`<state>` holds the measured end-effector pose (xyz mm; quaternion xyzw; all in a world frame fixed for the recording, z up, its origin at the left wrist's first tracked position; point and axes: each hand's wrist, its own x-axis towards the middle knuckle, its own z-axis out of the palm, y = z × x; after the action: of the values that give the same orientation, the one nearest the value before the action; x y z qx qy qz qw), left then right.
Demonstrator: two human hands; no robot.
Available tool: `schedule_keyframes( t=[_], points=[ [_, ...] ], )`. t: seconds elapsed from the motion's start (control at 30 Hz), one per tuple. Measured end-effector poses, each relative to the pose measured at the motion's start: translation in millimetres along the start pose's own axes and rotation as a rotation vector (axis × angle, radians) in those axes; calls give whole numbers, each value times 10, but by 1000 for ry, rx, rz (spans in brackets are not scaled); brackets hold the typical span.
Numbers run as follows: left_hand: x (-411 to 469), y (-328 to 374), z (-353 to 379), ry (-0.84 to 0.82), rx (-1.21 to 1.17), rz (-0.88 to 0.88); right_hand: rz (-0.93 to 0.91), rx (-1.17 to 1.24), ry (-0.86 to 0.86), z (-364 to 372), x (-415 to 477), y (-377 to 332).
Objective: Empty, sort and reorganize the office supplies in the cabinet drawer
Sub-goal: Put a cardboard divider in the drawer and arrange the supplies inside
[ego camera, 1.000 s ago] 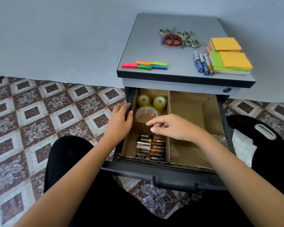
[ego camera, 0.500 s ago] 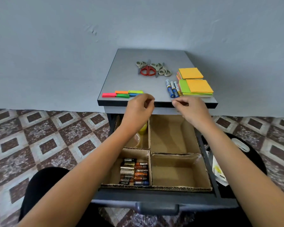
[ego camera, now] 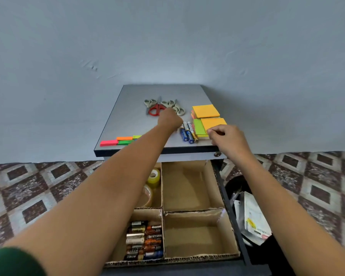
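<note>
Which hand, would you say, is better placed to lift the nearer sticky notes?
Right: the right hand is at the nearer sticky notes, while the left hand is beside the scissors.

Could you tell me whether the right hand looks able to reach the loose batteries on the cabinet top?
Probably yes: the right hand is at the sticky notes, the batteries lie uncovered just to its left, and the left hand is beside them, not over them.

Red scissors (ego camera: 157,107); orange sticky notes (ego camera: 205,110); grey cabinet top (ego camera: 131,116); brown-white diamond-patterned floor (ego camera: 28,186); brown cardboard divider (ego camera: 187,186)
</note>
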<state>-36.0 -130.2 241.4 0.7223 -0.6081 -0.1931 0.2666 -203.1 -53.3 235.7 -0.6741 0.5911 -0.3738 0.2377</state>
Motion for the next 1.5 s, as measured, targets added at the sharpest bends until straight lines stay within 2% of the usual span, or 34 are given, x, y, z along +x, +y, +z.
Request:
schedule_keyframes(
  t=[0.13,0.3,0.43,0.73,0.97,1.07,1.2,1.33,1.5],
  points=[
    [110,36,71,-81,-16,-74,-9,-1,-6,-99,81,-14],
    [121,108,-16,-266,-209,-213,-64,-75,-30,-91,274,-139],
    [123,61,-51,-214,-309,-268,-96,-188,-74,29,557,-258],
    [53,-117,-417,-163,-605,-309,-116,-609,-324,511,1002,-377],
    [-36,-230,-584,-229,-546,-379,-118,-756,-299,694,1026,-416],
    [-75,-231,-565,-278,-427,-358,-94,-735,-303,725,1036,-384],
    [-128,-167,-479,-357,-329,-328,-44,-541,-283,602,1077,-390],
    [-130,-80,-333,-369,-260,-318,7,-408,-242,369,1065,-459],
    [-117,-30,-178,-346,-154,-290,99,-243,-348,175,999,-427]
  ],
)
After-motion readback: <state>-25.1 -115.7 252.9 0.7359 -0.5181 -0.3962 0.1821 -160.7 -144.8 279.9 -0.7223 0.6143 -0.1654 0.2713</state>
